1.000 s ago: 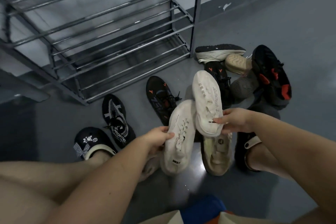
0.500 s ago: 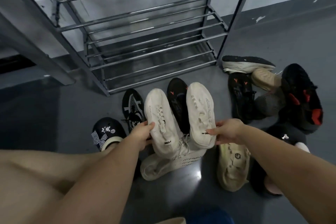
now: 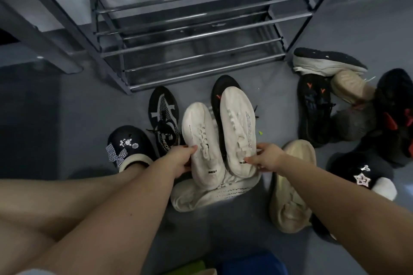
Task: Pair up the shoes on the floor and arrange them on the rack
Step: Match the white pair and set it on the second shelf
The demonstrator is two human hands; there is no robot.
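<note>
Nearest the camera, both forearms reach forward over the floor (image 3: 67,118), and each hand grips one white sneaker by its heel end. The left hand (image 3: 178,159) curls its thumb and fingers round the collar of the left white sneaker (image 3: 199,140); the right hand (image 3: 266,158) pinches the heel of the right white sneaker (image 3: 238,127) in the same way. So each grip sits at the near end of its shoe, and the long axes run away from the person, toes pointing toward the rack (image 3: 201,35), the two roughly parallel and just beside each other. Beneath them lies a third white sneaker (image 3: 212,194) on its side, and a black sneaker with orange marks (image 3: 218,94) shows behind the right one. Beyond the toes, the rack's lowest rails stand near and straight ahead, bare. Judging by this, the pair needs only a forward push, toe first, with neither hand nearer than the other.
</note>
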